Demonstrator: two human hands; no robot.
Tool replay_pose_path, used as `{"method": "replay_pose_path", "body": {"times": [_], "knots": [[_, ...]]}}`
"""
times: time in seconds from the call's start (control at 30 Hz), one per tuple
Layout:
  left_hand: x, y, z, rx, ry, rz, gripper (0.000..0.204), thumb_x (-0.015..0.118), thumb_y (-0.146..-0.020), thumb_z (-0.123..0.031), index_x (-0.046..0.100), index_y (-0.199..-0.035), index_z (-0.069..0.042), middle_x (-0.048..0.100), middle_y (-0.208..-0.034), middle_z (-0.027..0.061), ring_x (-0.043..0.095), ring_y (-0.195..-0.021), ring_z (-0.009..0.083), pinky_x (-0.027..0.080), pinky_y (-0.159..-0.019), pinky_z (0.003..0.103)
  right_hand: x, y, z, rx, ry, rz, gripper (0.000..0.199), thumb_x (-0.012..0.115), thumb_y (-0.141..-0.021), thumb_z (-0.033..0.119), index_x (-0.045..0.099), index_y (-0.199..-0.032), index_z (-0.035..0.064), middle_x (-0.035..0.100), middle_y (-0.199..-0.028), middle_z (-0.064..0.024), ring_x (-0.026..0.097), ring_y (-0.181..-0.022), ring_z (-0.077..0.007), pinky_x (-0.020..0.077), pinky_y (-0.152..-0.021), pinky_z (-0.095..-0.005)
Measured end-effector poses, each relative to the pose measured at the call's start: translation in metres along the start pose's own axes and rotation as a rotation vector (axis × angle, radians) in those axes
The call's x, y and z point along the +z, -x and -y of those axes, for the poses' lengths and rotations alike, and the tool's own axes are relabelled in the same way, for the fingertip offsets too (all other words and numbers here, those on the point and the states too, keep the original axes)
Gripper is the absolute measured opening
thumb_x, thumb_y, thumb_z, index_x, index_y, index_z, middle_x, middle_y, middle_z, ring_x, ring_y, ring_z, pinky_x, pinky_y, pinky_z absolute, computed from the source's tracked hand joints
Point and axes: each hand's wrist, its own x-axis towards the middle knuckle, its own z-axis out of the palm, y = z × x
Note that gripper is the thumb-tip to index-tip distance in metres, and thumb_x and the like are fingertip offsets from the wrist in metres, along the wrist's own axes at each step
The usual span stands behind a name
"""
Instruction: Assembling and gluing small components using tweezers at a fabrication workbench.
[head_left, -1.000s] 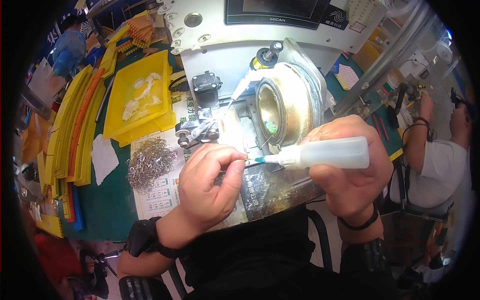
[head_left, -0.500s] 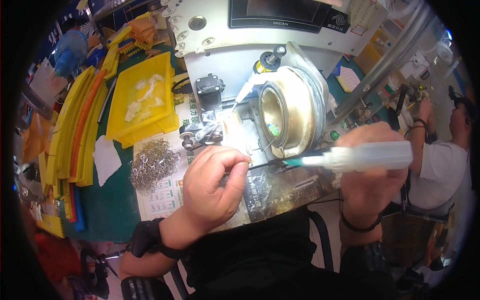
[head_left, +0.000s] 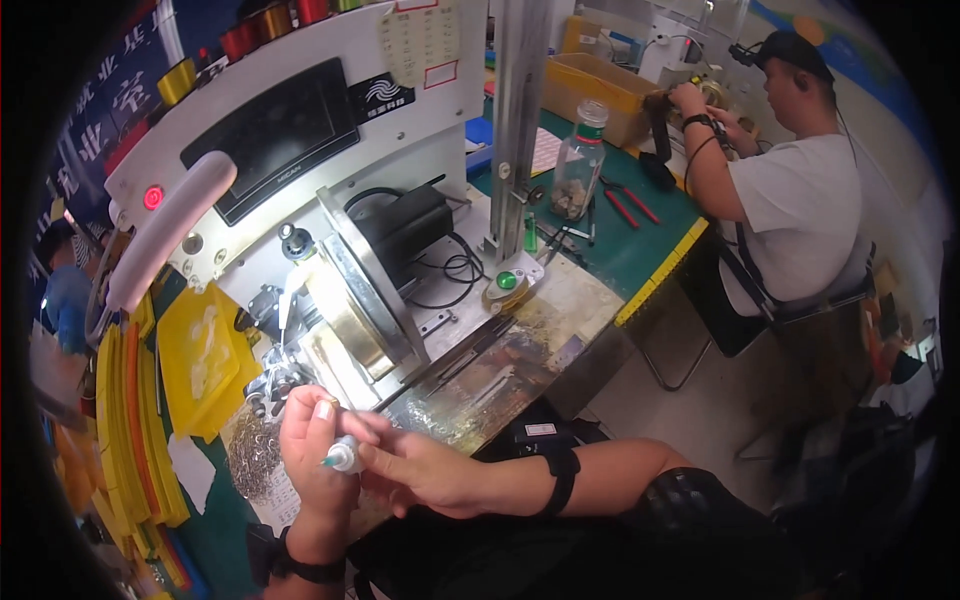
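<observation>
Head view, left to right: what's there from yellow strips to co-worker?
Yellow strips, yellow tray, left hand, right hand, green-topped item, glass jar, red-handled tool, seated co-worker. Squeeze bottle omitted: overlaps the hands.

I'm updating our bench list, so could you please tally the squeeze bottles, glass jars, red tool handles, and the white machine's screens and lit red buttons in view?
Squeeze bottle: 1
Glass jar: 1
Red tool handles: 2
Screen: 1
Lit red button: 1
Total: 6
</observation>
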Motion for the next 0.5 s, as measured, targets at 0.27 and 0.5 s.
{"method": "replay_pose_path", "body": {"times": [0.27, 0.5], "knots": [[-0.010, 0.000, 0.010, 0.108, -0.200, -0.054, 0.012, 0.044, -0.108, -0.017, 0.048, -0.106, -0.006, 0.053, -0.059, 0.0026, 0.046, -0.043, 0.0092, 0.040, -0.044, 0.022, -0.085, 0.081, 0.136, -0.458, 0.833, -0.507, 0.012, 0.070, -0.098, 0.014, 0.069, -0.099, 0.0026, 0.068, -0.080, -0.0006, 0.064, -0.066, -0.0077, 0.0523, -0.061, -0.0243], [-0.003, 0.001, 0.008, 0.171, -0.346, -0.048, 0.010, 0.045, -0.107, -0.013, 0.051, -0.103, -0.005, 0.052, -0.072, -0.0014, 0.048, -0.061, 0.0046, 0.040, -0.057, 0.019, -0.197, 0.022, 0.245, -0.230, 1.904, -1.081, 0.035, 0.073, -0.088, 0.031, 0.072, -0.101, -0.0010, 0.073, -0.097, -0.0223, 0.071, -0.097, -0.0381, 0.0561, -0.084, -0.0447]]}}
